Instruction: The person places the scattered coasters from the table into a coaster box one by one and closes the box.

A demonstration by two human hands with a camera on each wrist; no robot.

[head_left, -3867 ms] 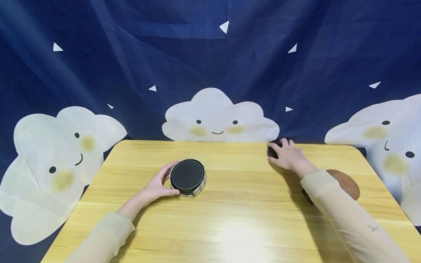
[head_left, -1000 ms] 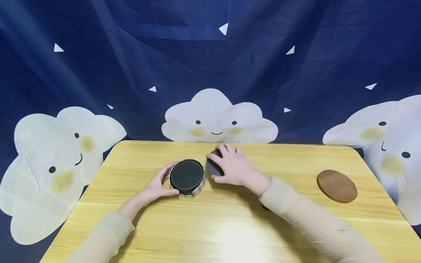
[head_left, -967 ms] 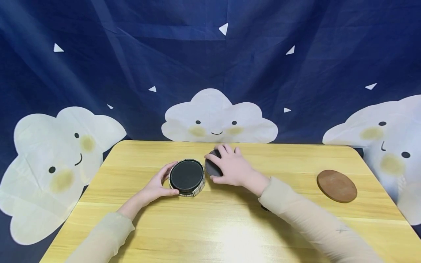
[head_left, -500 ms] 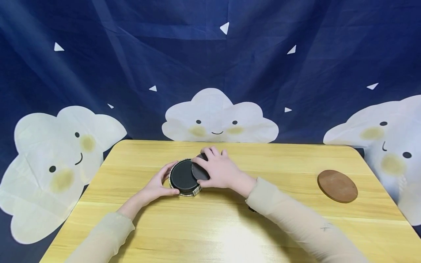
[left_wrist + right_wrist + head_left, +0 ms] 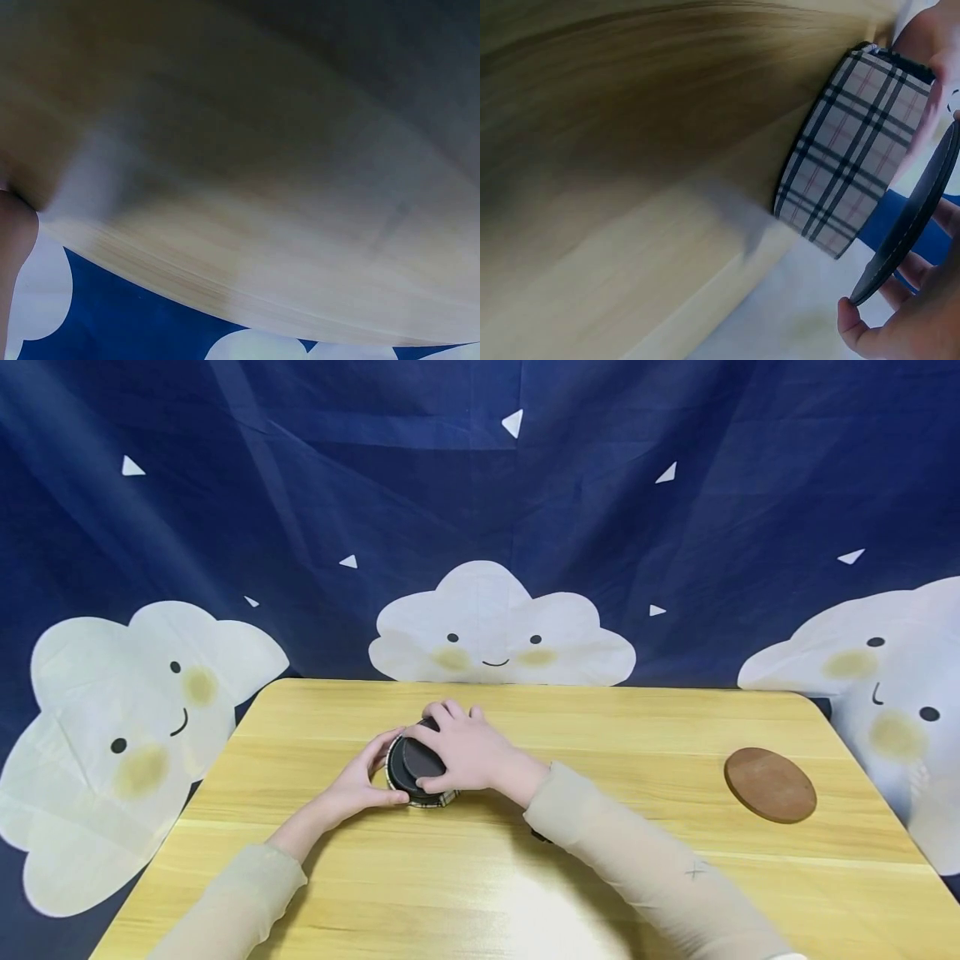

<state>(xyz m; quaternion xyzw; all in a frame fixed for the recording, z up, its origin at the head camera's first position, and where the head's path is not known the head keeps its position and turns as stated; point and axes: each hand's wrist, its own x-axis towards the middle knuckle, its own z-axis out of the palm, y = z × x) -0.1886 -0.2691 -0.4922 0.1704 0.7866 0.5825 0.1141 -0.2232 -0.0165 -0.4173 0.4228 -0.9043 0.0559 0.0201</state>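
Observation:
My left hand [image 5: 356,783] grips the side of a round coaster holder [image 5: 442,800], thumb at the front and fingers behind. The holder's wall is plaid, and black coasters [image 5: 397,770] fill its top. Pinched by its rim in my right hand [image 5: 476,752] is another black round coaster [image 5: 423,762], held over the holder and covering much of it. In the right wrist view this stitched coaster [image 5: 907,225] is tilted, with a gap between it and the plaid holder [image 5: 855,150]. The left wrist view is mostly blurred wood, with a bit of hand [image 5: 15,247] at its left edge.
A brown round disc [image 5: 770,785] lies flat on the right side of the wooden table [image 5: 420,893]. Behind the table's far edge hangs a dark blue cloth [image 5: 420,485] printed with smiling clouds. A small dark object [image 5: 540,837] shows under the right sleeve.
My right hand reached for the black coaster at the far right, then carried it leftward until it came over the holder. My left hand and the holder have stayed in place.

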